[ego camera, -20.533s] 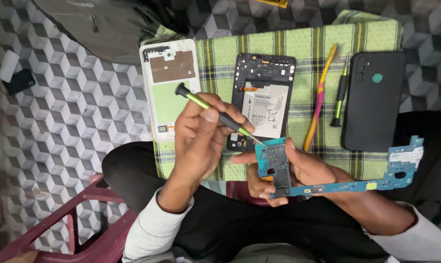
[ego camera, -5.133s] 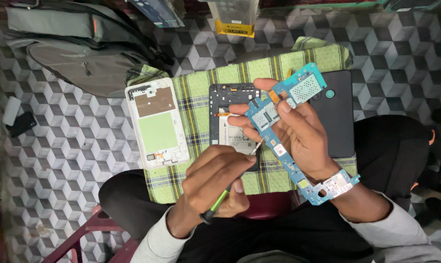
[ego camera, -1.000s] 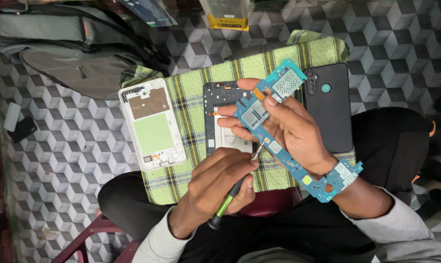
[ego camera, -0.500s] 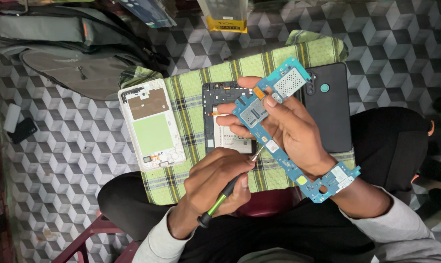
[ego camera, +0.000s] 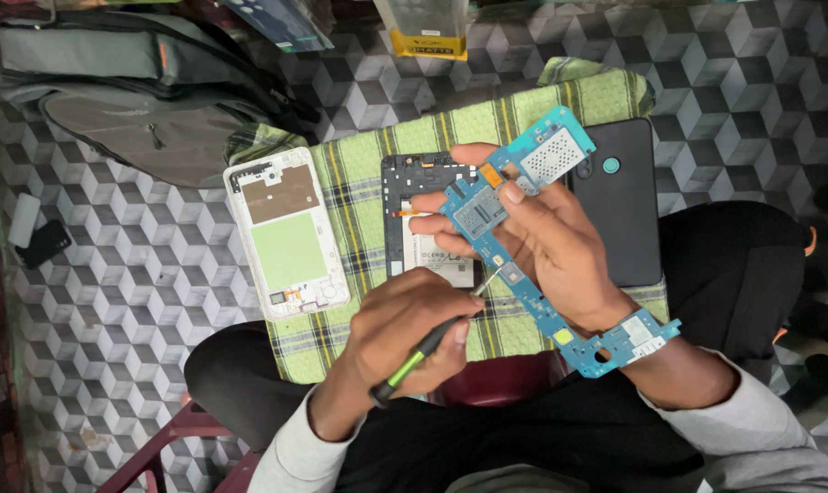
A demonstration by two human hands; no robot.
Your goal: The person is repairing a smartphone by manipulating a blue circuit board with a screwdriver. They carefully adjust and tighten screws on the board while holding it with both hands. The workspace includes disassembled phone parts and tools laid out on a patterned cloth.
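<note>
Gripping a blue circuit board (ego camera: 560,265), right hand (ego camera: 560,246); left hand (ego camera: 405,333) clasps screwdriver (ego camera: 432,347).

Phone frame (ego camera: 288,236) left (floor beyond open)

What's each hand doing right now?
Left hand: closed on slim black-and-green screwdriver.
Right hand: gripping long blue circuit board.
</note>
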